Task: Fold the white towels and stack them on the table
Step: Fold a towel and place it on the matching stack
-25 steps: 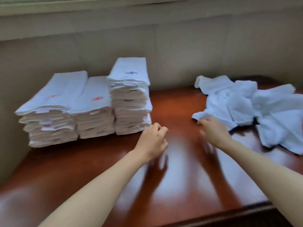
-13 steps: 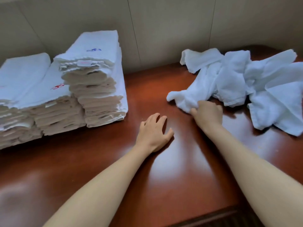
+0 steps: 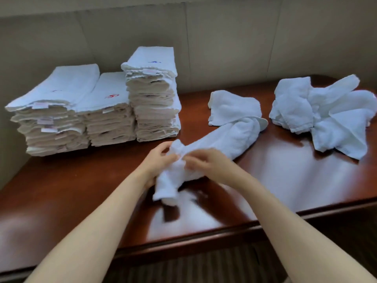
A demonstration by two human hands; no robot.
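Observation:
A crumpled white towel (image 3: 222, 137) stretches across the middle of the brown table (image 3: 285, 176). Its near end is bunched between both hands. My left hand (image 3: 157, 162) grips that end from the left and my right hand (image 3: 204, 162) pinches it from the right. The towel's far end trails back to another loose white towel (image 3: 232, 107). Three stacks of folded white towels (image 3: 151, 94) stand at the back left against the wall.
A heap of unfolded white towels (image 3: 326, 113) lies at the back right of the table. The table's front edge (image 3: 224, 227) runs just below my forearms. A beige wall closes the back and left.
My right hand has pulled one towel out of the heap toward the table's middle. My left hand has left the tabletop and taken hold of the same towel.

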